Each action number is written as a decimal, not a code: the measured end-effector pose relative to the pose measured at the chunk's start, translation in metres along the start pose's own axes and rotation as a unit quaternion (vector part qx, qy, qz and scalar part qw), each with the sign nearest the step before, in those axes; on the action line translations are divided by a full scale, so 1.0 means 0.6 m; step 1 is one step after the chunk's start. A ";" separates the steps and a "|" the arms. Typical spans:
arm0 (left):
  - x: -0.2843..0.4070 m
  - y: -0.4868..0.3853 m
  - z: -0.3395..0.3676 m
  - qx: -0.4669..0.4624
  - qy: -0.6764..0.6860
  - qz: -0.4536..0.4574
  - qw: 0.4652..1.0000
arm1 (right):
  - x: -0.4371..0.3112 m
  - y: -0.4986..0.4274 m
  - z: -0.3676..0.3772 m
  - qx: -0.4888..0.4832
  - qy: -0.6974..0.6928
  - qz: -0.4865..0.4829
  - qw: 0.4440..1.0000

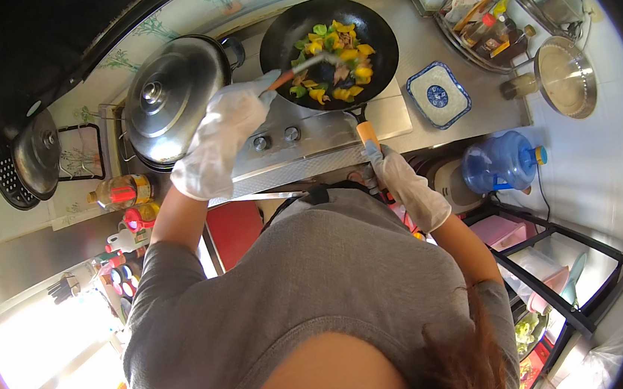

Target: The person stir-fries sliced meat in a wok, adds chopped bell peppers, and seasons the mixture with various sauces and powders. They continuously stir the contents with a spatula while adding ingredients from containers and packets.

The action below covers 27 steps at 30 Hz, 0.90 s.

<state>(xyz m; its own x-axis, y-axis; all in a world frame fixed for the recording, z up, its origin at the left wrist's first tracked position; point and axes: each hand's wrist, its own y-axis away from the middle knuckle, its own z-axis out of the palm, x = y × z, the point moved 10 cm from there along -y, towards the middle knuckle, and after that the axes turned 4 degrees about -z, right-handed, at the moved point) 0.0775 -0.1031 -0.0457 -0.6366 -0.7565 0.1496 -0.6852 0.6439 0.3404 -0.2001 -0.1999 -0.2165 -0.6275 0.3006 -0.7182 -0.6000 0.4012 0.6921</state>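
Note:
My left hand (233, 115), in a whitish glove, grips the reddish-brown handle of a metal cooking utensil (304, 64), whose blurred head is among the food in a black wok (377, 30). My right hand (400, 180), gloved too, is closed around the wooden grip of the wok's handle (366, 132). In the wok lie yellow and green pepper pieces (347, 55) with brownish bits that look like meat. A large metal pot with a domed lid (175, 95) stands left of the wok, beside my left hand. To the wok's right lies a blue-rimmed white dish (438, 95).
Two knobs (291, 134) are on the stove front. Bottles stand on a corner rack (478, 60) at the upper right, near a steel strainer or pan (566, 77). An oil bottle (123, 191) is at left. A blue water jug (497, 162) and a black shelf frame (569, 304) are at right.

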 end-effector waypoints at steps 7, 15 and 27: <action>0.038 -0.117 0.076 0.116 0.025 0.070 0.991 | 0.006 -0.007 -0.003 -0.012 -0.010 0.014 1.000; -0.048 0.049 0.009 -0.020 -0.015 0.064 0.998 | 0.009 -0.011 -0.012 -0.029 0.058 0.012 0.998; 0.064 -0.075 0.045 0.144 0.049 0.069 0.986 | -0.014 -0.003 -0.013 -0.105 0.068 0.012 0.992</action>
<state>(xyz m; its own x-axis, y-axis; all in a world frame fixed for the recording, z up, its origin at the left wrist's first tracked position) 0.0740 -0.1581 -0.0801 -0.7028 -0.6583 0.2696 -0.6758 0.7362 0.0361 -0.1976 -0.2098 -0.2111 -0.6958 0.1826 -0.6946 -0.6650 0.2018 0.7191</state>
